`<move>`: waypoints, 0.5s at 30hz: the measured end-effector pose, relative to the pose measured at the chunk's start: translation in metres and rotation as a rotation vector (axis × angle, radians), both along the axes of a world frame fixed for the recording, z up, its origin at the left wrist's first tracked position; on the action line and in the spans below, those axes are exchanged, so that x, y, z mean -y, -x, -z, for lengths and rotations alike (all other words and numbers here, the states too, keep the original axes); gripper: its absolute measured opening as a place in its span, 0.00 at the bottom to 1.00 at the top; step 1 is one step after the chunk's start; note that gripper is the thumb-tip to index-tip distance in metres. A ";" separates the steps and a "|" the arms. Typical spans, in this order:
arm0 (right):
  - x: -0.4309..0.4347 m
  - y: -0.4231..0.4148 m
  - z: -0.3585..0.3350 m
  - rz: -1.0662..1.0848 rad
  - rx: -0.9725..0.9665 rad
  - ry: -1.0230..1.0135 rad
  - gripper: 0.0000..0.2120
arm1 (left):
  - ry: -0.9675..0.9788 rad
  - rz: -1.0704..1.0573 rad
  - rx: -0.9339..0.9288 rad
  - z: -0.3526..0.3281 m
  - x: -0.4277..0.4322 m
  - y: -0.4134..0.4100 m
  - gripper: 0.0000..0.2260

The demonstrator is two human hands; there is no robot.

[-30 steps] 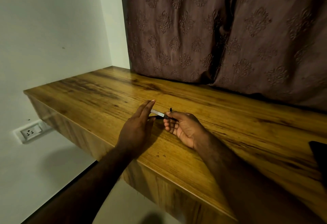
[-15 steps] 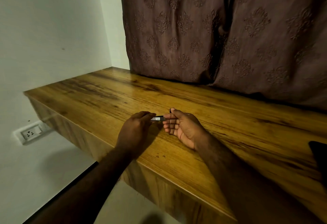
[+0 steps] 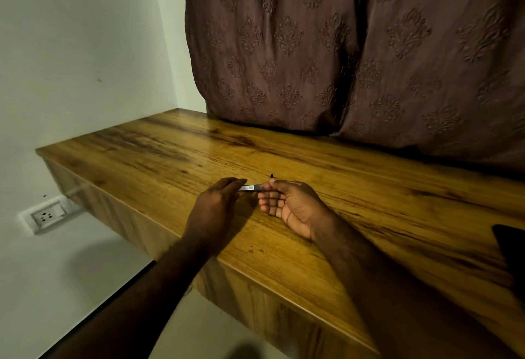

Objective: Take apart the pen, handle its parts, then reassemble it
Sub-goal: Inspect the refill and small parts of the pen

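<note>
Now both pinching one pen (image 3: 250, 187) above the wooden desk (image 3: 369, 188): left hand (image 3: 211, 211) clamped on its left end, right hand (image 3: 292, 205) on its right. Small dark tip (image 3: 272, 176), possibly the clip, poking up beyond the right thumb.

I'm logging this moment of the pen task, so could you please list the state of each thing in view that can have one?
Pen: held level between both hands, above the table.
Left hand: closed on the pen's left end.
Right hand: palm up, fingertips pinching the right end.
Small dark part: sticking up behind the right thumb.
Curtains: drawn shut.
Wall socket: nothing plugged in.
</note>
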State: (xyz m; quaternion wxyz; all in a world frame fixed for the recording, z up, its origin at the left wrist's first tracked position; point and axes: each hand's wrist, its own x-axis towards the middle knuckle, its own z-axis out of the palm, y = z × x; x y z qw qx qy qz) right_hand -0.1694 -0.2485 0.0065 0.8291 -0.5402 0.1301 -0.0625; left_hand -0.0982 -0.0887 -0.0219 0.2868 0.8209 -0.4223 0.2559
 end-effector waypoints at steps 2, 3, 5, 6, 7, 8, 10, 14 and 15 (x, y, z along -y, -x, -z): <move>0.000 0.000 0.000 -0.009 0.004 -0.001 0.11 | -0.005 0.001 -0.002 0.001 0.000 -0.002 0.22; 0.000 0.001 0.000 -0.013 0.008 0.007 0.10 | -0.009 0.001 -0.005 0.002 0.000 -0.002 0.22; -0.002 0.002 -0.001 -0.017 0.013 0.030 0.09 | -0.005 0.002 0.002 0.002 0.000 -0.004 0.21; -0.003 0.002 -0.001 -0.015 0.013 0.034 0.07 | -0.001 0.000 0.008 0.002 0.000 -0.003 0.19; -0.004 0.001 -0.001 -0.012 0.010 0.029 0.06 | 0.002 -0.006 0.007 0.001 0.000 -0.002 0.19; -0.004 0.001 -0.002 -0.008 0.007 0.019 0.07 | 0.006 -0.011 0.007 0.000 0.000 0.000 0.21; -0.005 0.000 -0.002 -0.005 -0.004 -0.009 0.10 | 0.027 -0.022 0.016 -0.001 0.002 0.001 0.21; -0.008 0.000 -0.003 -0.030 -0.012 -0.085 0.07 | 0.079 0.006 0.026 0.000 0.004 0.003 0.20; -0.008 0.000 -0.004 -0.033 -0.008 -0.097 0.06 | 0.089 0.023 0.033 -0.001 0.004 0.003 0.21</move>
